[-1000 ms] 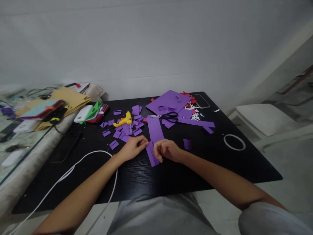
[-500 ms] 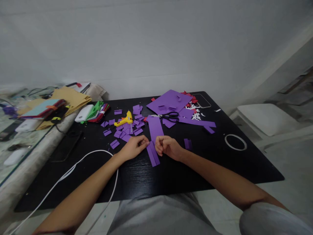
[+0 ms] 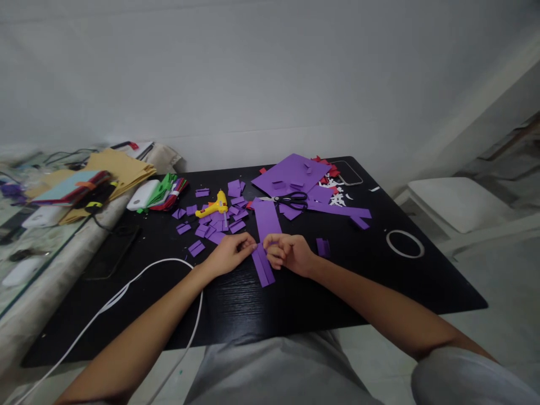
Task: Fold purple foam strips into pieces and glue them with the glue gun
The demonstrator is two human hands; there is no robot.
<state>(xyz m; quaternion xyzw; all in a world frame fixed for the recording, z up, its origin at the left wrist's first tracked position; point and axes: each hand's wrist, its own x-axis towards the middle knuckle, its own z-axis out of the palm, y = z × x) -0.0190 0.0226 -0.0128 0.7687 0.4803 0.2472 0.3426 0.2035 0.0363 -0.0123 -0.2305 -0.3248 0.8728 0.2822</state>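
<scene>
A creased purple paper strip (image 3: 264,271) lies tilted on the black table in front of me. My left hand (image 3: 231,253) pinches its upper left edge between thumb and fingers. Curled at the strip's upper right side is my right hand (image 3: 291,253), its fingertips by the paper; whether they grip it I cannot make out. Beyond the hands lies a wider purple paper strip (image 3: 268,217), its near end by my right fingers. Black-handled scissors (image 3: 291,199) rest across its far end. Several small folded purple paper pieces (image 3: 197,248) are scattered left of it.
A yellow glue gun (image 3: 214,205) lies among the folded pieces. Behind the scissors sits a large purple sheet (image 3: 291,171) with red and white scraps. A white cable (image 3: 126,287) loops past my left forearm. A black phone (image 3: 113,253) lies at left, a tape-like ring (image 3: 405,243) at right.
My right hand has shifted slightly left, its fingers now closer to the upper part of the creased strip. My left hand keeps its pinch at the same edge.
</scene>
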